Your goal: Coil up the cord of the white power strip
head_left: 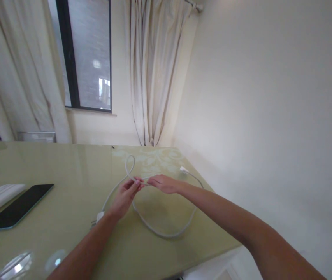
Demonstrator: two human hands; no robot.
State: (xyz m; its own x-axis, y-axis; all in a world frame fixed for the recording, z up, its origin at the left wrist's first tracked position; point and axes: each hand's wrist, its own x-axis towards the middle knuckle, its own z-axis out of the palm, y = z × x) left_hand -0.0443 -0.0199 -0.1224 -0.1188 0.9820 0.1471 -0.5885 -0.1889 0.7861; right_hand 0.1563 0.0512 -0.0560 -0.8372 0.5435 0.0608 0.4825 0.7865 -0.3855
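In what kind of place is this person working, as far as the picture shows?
Probably a room in a home, though an office is possible: the window, the pale curtains beside it and the glossy table suggest this.

Soft, even light puts bright glare on the tabletop [75,182], and fine detail seems slightly blurred.

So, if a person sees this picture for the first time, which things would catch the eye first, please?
Probably the pale cable first, held by the left hand and right hand near the picture's middle, with a wide loop curving below them. Next, the flat black object stands out on the left of the greenish table. Behind, the dark-framed window draws the eye between pale curtains.
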